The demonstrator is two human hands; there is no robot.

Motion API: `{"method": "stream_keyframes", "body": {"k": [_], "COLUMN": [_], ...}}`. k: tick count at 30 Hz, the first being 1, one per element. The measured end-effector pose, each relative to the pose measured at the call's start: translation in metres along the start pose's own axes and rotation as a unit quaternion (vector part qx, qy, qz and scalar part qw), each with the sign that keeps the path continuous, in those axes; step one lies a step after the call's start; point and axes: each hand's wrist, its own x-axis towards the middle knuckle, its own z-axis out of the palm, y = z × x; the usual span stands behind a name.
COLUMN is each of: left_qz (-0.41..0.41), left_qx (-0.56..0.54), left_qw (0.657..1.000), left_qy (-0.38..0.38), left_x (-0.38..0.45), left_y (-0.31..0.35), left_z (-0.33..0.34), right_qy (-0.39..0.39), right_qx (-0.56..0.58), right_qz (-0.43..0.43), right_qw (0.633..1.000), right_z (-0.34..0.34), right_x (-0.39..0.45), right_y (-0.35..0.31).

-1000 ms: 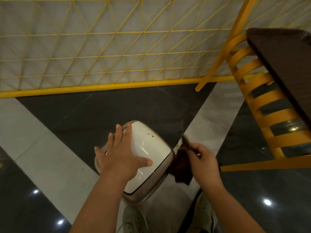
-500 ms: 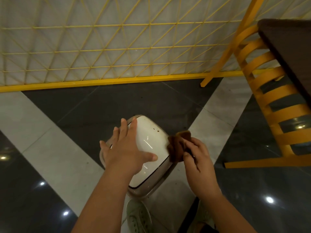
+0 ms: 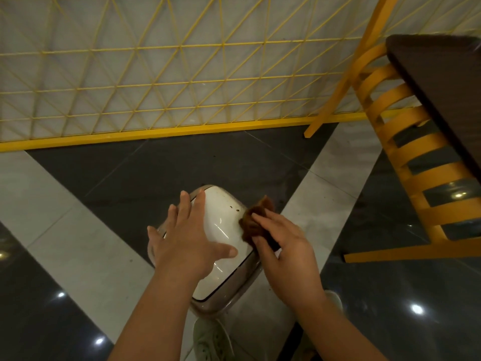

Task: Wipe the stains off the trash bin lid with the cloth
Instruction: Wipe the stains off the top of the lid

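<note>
Flat and spread, the left hand [image 3: 190, 238] rests palm-down on the trash bin lid [image 3: 221, 230], fingers straight and gripping nothing, thumb reaching across the white panel; it steadies the lid. At centre, the lid tops a bin standing on the floor [image 3: 78, 230] between the person's arms, with 2 small dark stains [image 3: 234, 208] visible near its far right corner. To the right, the right hand [image 3: 283, 246] pinches a bunched brown cloth [image 3: 253, 220] between curled fingers and thumb, the cloth pressed to the lid's right edge, just beside the stains but not covering them. Farther right, a yellow chair [image 3: 406, 157] and a dark table [image 3: 442, 82] stand well apart from the bin.

Risks, as judged: the lid looks like a hinged or swinging panel, so wiping pressure could tip it inward if the left hand lifts. A bunched cloth offers little flat contact and may skip or smear the stains. A sideways push could slide the light bin on the glossy floor.
</note>
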Motion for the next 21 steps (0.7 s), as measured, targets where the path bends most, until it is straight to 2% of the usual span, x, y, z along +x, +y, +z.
{"method": "stream_keyframes", "body": {"k": [2, 5, 8, 10, 13, 16, 17, 21], "left_qz": [0.0, 0.003, 0.009, 0.011, 0.01, 0.012, 0.01, 0.01], "left_qx": [-0.002, -0.004, -0.005, -0.001, 0.002, -0.001, 0.0, 0.014], "left_qw": [1.0, 1.0, 1.0, 1.0, 1.0, 1.0, 1.0, 1.0], "left_qy": [-0.004, -0.002, -0.001, -0.005, -0.008, -0.007, -0.007, -0.013], "left_x": [0.0, 0.0, 0.0, 0.0, 0.0, 0.0, 0.001, 0.001], "left_y": [0.0, 0.001, 0.0, 0.001, 0.002, 0.001, 0.001, -0.001], "left_z": [-0.001, -0.001, -0.001, -0.002, -0.002, -0.001, 0.0, -0.002], "right_qy": [0.011, 0.012, 0.008, 0.004, 0.005, -0.01, -0.01, -0.019], "right_qx": [0.037, 0.187, 0.195, 0.129, 0.001, -0.025, -0.005, 0.103], "right_qz": [0.0, 0.122, 0.174, 0.152, 0.037, -0.032, -0.021, 0.153], "right_qw": [0.999, 0.975, 0.965, 0.98, 0.999, 0.999, 1.0, 0.983], "right_z": [0.002, 0.006, 0.006, 0.001, -0.004, 0.001, 0.005, 0.009], "right_x": [0.008, 0.031, 0.033, 0.02, 0.0, 0.01, 0.018, 0.044], "right_y": [0.005, 0.011, 0.015, 0.012, -0.003, -0.014, -0.012, 0.013]}}
